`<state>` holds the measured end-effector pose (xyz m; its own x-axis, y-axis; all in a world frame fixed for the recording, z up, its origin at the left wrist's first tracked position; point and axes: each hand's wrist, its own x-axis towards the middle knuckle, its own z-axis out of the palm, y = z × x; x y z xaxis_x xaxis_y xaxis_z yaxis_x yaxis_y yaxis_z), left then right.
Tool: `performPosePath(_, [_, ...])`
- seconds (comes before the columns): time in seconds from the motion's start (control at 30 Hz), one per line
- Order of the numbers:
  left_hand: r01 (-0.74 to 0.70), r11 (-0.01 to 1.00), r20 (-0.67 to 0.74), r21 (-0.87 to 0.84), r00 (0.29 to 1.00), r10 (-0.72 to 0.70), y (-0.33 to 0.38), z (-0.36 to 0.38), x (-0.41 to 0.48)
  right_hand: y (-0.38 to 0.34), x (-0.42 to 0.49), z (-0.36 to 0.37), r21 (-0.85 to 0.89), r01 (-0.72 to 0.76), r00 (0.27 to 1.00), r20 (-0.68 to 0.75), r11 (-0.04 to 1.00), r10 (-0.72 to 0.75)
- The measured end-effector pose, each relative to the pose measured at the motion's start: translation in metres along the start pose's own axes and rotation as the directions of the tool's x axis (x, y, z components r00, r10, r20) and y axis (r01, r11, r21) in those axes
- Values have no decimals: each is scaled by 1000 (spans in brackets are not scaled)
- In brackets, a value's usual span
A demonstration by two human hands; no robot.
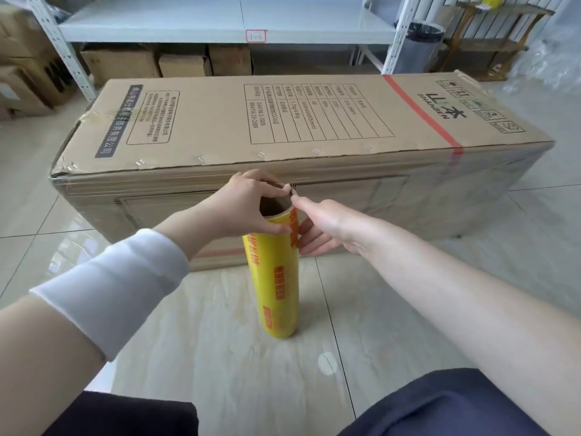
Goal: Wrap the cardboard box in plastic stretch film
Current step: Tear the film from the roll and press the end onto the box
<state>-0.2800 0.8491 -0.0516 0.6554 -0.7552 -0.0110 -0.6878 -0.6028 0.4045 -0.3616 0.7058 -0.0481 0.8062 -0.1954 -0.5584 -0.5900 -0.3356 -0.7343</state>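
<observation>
Left hand, before the middle of the long brown cardboard box, curls its fingers and thumb round the top rim of the upright yellow stretch-film roll with a cardboard core. The roll stands just in front of the box's front face. The box lies flat on the floor. Right hand, also before the box: fingers nearly straight against the roll's side, thumb tip at the rim, no clear hold. Risks: the tall roll tips if the left grip slackens, and the thin film edge may tear or bunch when picked.
</observation>
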Motion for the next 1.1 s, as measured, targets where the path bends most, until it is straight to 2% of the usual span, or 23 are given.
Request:
performPosePath(0.13, [0, 1000, 5, 17, 1000, 0, -4, 9, -4, 10, 1, 3, 32, 10, 1000, 9, 999, -11])
performPosePath(0.33, [-37, 989, 14, 145, 999, 36, 1, -2, 5, 14, 12, 6, 139, 77, 996, -56, 987, -70])
performPosePath(0.4, [-9, 992, -16, 126, 1000, 11, -1, 7, 3, 19, 15, 10, 174, 61, 997, -54, 983, -53])
performPosePath(0.5, [59, 993, -94, 100, 994, -50, -2, 17, -3, 27, 15, 13, 230, 23, 1000, -5, 973, -22])
performPosePath(0.57, [44, 992, -82, 120, 996, -34, -6, 16, -5, 29, 14, 14, 277, -2, 999, 50, 961, -13])
performPosePath(0.7, [-42, 996, -26, -73, 999, 40, -25, 5, -2, 33, 18, 18, 385, -2, 997, 73, 923, -28])
performPosePath(0.83, [28, 959, -9, -283, 999, -32, -45, 16, -3, 45, 26, 37, 422, 89, 995, -7, 902, -95])
performPosePath(0.97, [79, 888, -177, -453, 968, -177, -42, 37, -15, 48, 34, 54, 342, 238, 970, -124, 909, -208])
performPosePath(1.1, [192, 896, -368, -400, 862, -349, -25, 51, -28, 41, 43, 57, 284, 275, 959, -155, 919, -239])
